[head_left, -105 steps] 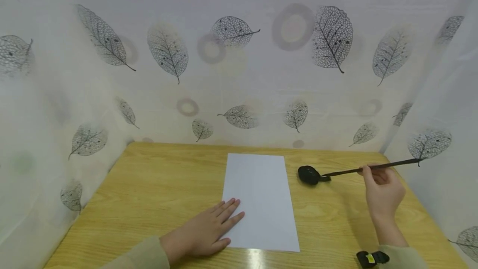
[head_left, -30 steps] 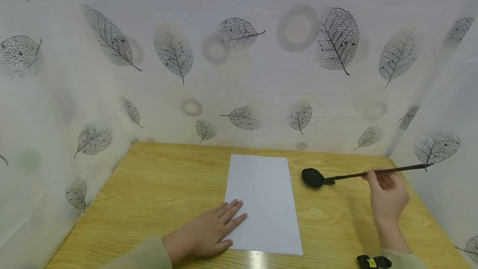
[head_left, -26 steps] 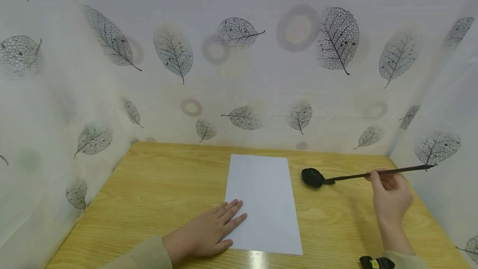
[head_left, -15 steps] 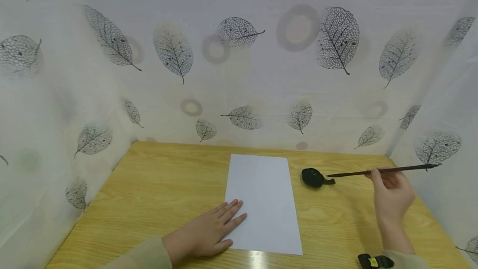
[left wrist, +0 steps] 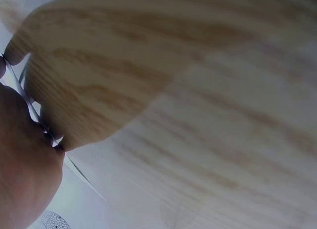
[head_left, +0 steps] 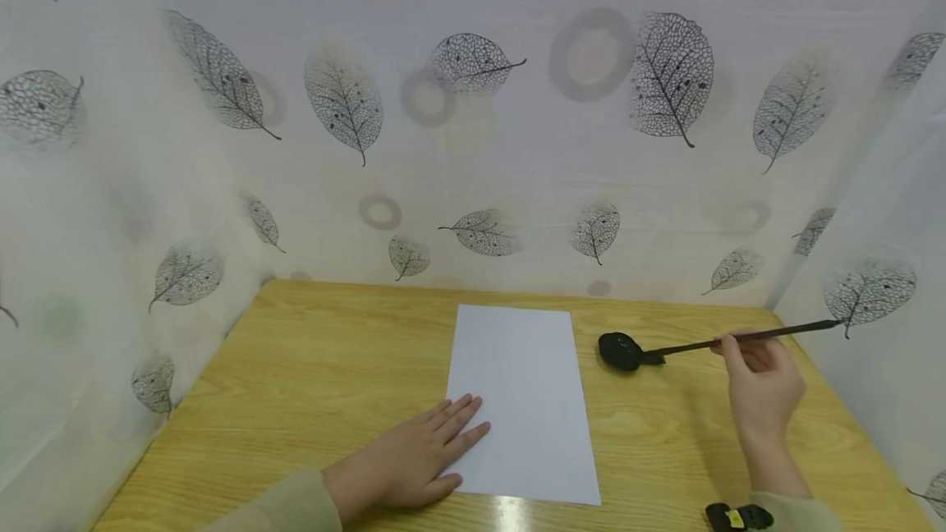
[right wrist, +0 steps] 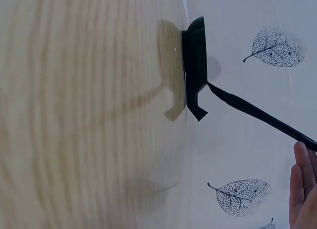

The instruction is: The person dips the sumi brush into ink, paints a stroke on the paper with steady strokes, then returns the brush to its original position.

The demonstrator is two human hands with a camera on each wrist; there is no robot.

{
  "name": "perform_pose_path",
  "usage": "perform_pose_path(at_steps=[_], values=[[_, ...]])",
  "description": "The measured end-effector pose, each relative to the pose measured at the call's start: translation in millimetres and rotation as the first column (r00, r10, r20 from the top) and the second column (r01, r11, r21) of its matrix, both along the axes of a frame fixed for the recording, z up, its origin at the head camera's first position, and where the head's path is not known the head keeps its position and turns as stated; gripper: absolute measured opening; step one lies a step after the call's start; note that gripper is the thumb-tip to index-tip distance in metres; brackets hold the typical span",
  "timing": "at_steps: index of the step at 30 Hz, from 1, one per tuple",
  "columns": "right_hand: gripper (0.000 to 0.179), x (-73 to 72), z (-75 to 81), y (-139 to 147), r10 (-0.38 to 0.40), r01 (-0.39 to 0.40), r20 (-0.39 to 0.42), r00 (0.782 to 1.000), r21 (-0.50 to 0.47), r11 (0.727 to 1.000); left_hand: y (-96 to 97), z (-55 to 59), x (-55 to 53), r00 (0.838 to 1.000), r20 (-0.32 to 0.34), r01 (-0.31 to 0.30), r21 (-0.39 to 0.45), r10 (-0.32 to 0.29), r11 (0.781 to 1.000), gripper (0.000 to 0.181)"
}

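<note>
With its fingers spread, my left hand (head_left: 414, 460) rests on the lower left part of a white sheet of paper (head_left: 526, 396). In the left wrist view that hand (left wrist: 27, 164) shows at the left edge. My right hand (head_left: 767, 392) pinches a dark calligraphy brush (head_left: 787, 331) around the middle of its shaft. The brush slopes down leftward to a small black ink dish (head_left: 619, 351) with a short handle. From the right wrist view, the brush tip (right wrist: 218, 91) meets the rim of the dish (right wrist: 194, 56) just above its handle.
A wooden table (head_left: 332, 368) carries the paper and dish. Around its back and sides hangs a pale curtain (head_left: 517, 162) printed with leaves. A black strap (head_left: 737, 517) with a yellow mark sits at the right wrist.
Half a second ago the brush tip stood off the dish, farther right. Now my right hand has shifted left and the tip is back at the dish. My left hand stays put.
</note>
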State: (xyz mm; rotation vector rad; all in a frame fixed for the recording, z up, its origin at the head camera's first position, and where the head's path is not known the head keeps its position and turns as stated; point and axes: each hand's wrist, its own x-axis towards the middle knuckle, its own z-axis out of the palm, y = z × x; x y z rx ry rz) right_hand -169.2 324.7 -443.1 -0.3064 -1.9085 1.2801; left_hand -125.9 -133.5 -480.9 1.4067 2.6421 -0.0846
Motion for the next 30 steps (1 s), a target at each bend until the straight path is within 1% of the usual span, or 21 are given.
perform_pose_path(at_steps=[3,8,12,18,21,23,25,28,30], values=[[0.008,1.0,0.6,2,-0.014,0.014,0.000,1.000,0.016,1.000,-0.1,0.1,-0.4,1.000,0.007,-0.005,-0.001,0.005,1.000,0.069],[0.005,2.8,3.8,3,-0.020,0.021,-0.022,1.000,0.022,1.000,-0.2,0.3,-0.9,1.000,-0.020,-0.005,-0.012,0.004,1.000,0.069],[0.006,3.8,6.3,3,-0.020,0.022,-0.052,0.998,0.030,0.999,0.0,0.8,-1.2,1.000,-0.025,-0.005,-0.014,0.004,1.000,0.069],[0.014,3.5,10.1,0,-0.025,0.026,-0.070,0.997,0.025,0.999,0.3,1.0,-1.0,1.000,-0.028,0.002,-0.011,-0.003,1.000,0.069],[0.019,2.4,12.8,-4,-0.012,0.012,-0.080,0.997,0.005,1.000,0.0,-0.8,-1.0,0.999,-0.041,0.012,-0.008,-0.013,1.000,0.069],[0.019,1.8,14.7,-7,0.002,-0.002,-0.091,0.996,-0.003,1.000,-0.3,-2.2,-1.0,0.998,-0.054,0.022,-0.006,-0.022,1.000,0.069],[0.011,1.1,16.4,-10,0.010,-0.012,-0.100,0.995,-0.011,1.000,-0.6,-2.6,-0.9,0.997,-0.067,0.029,-0.003,-0.029,1.000,0.069],[0.008,-0.1,18.6,-15,0.017,-0.020,-0.106,0.994,-0.022,1.000,-0.9,-2.7,-0.6,0.997,-0.068,0.031,-0.002,-0.031,1.000,0.069],[0.009,-0.6,19.8,-18,0.015,-0.017,-0.100,0.995,-0.027,0.999,-0.8,-2.6,-0.5,0.997,-0.064,0.029,-0.001,-0.029,1.000,0.069]])
